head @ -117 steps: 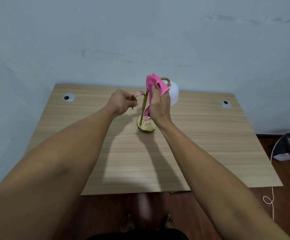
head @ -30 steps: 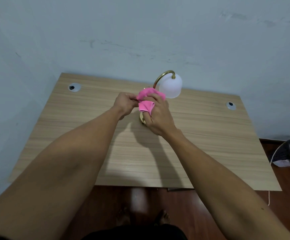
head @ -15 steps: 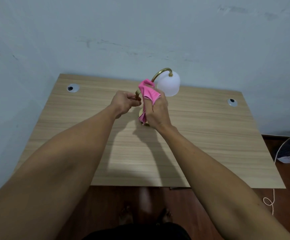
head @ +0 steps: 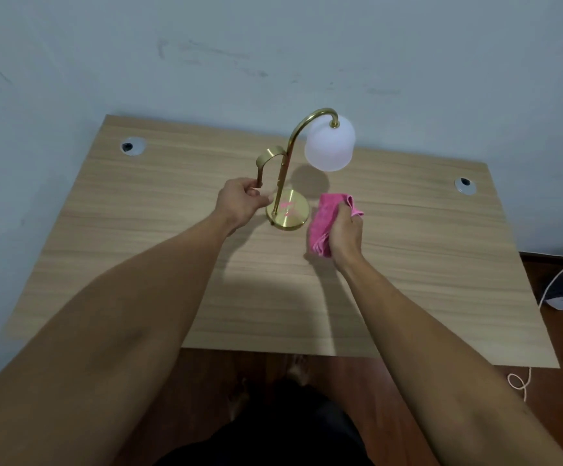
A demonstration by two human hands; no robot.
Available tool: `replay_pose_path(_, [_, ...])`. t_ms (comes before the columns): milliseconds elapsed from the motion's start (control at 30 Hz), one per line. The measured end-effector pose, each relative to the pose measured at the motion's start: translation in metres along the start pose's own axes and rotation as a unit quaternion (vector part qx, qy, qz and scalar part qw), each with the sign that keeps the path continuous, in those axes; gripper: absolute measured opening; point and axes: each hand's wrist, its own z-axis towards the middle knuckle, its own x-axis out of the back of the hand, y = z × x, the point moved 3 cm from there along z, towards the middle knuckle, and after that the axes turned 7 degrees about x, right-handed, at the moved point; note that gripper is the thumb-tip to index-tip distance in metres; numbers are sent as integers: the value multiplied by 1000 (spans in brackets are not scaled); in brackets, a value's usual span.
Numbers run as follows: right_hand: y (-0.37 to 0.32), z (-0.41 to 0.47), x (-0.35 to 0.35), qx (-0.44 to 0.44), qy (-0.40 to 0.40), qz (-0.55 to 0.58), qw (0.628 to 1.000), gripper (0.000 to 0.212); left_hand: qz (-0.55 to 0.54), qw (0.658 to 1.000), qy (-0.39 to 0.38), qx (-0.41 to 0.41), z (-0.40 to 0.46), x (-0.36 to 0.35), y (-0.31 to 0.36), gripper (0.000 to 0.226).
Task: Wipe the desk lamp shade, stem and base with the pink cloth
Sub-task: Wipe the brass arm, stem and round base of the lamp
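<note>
The left hand is gripping the brass handle of the desk lamp standing on the counter. The right hand is clutching the pink cloth just beside the lamp's base.

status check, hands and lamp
Left hand grips brass handle. Right hand holds pink cloth beside round brass base, off lamp. Nothing in the way.

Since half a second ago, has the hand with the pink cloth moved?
Yes. The right hand with the cloth has dropped from the lamp's stem to the desk, right of the base.
</note>
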Motion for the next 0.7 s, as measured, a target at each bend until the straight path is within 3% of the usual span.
replay_pose_path(100, [5, 20, -3, -4, -30, -8, 1000, 59, -10, 1000, 15, 9, -1, -17, -5, 46])
replay_pose_path(167, [5, 32, -6, 19, -45, -25, 998, 52, -32, 999, 27, 5, -2, -30, -4, 44])
replay_pose_path(233, [3, 44, -15, 71, -68, -33, 995, 43, -59, 997, 53, -15, -1, -41, 0, 24])
replay_pose_path(333, [1, 60, -33, 82, -104, -54, 990, 37, -70, 992, 100, -39, 0, -48, 2, 8])
replay_pose_path(467, [1, 74, -62, 96, -162, -95, 977, 42, -65, 989, 129, -38, 5, -52, -2, 12])
replay_pose_path(600, [19, 81, -87, 191, -251, -163, 935, 52, 3, 990, 123, -75, 9, -51, 4, 11])
replay_pose_path(700, [34, 79, -94, 297, -326, -246, 863, 50, 33, 987, 124, -97, 8, -50, 6, 19])
